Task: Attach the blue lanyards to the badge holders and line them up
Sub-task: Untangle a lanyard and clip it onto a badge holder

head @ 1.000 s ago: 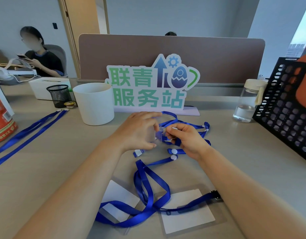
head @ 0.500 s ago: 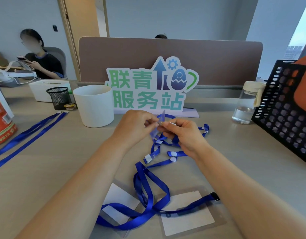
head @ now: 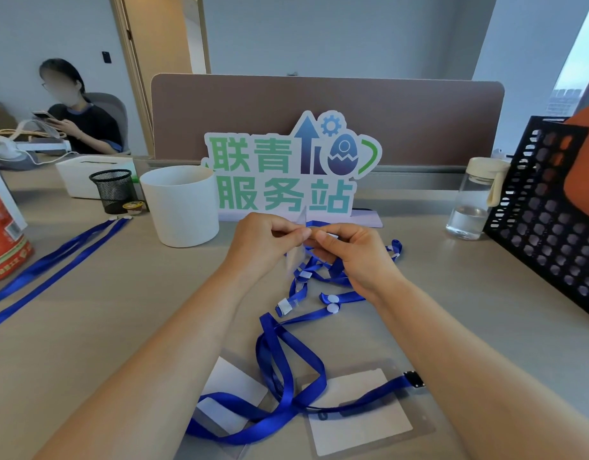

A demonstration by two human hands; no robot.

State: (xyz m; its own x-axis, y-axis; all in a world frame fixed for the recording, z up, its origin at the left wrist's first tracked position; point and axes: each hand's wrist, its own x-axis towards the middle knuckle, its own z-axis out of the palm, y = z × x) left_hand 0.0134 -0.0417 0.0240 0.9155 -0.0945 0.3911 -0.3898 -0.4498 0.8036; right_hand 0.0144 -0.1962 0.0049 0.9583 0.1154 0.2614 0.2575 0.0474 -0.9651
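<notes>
My left hand (head: 264,242) pinches a clear badge holder (head: 298,250) held upright above the desk. My right hand (head: 351,252) pinches the end of a blue lanyard (head: 319,270) against the holder's top edge, fingertips of both hands meeting. Loose blue lanyards with white clips trail on the desk below the hands. Two badge holders with white cards (head: 231,398) (head: 359,411) lie near the front edge, with a blue lanyard (head: 286,370) looped across them. Another blue lanyard (head: 57,260) lies stretched out at the left.
A white cup (head: 182,204) and a standing sign (head: 293,171) are behind the hands. A water bottle (head: 473,200) and a black perforated rack (head: 551,207) stand at the right. A red can (head: 2,234) and a mesh pen cup (head: 113,190) are at the left. A seated person is at the far left.
Both hands have risen off the desk and away from me, lifting the clear holder and the lanyard end; the lanyard's tail now hangs down from them.
</notes>
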